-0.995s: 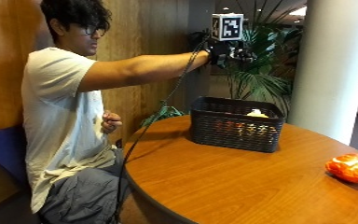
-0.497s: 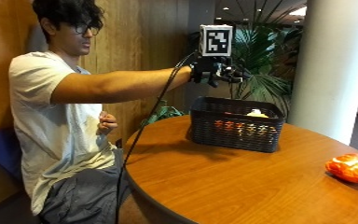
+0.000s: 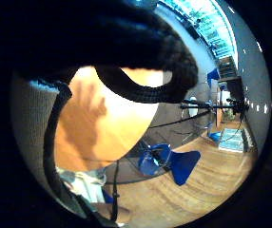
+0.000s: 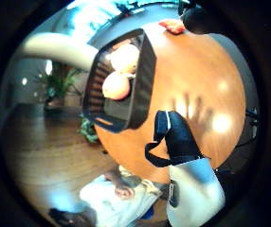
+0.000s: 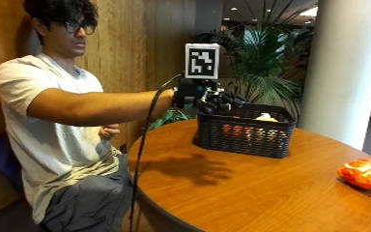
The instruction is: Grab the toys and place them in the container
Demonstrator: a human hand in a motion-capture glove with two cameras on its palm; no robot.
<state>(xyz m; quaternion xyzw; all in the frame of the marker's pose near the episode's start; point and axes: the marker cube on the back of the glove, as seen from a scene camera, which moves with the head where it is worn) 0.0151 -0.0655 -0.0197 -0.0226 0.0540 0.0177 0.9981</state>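
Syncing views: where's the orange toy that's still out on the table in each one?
Outside view: orange toy on the round table, apart from the black basket.
Thumb side palm view: toy on the table beyond the basket.
Little finger side palm view: not in it.
Shared landmark: the table.

round wooden table [image 5: 249, 188], potted palm [image 5: 269, 72], pillar [image 5: 343, 67]
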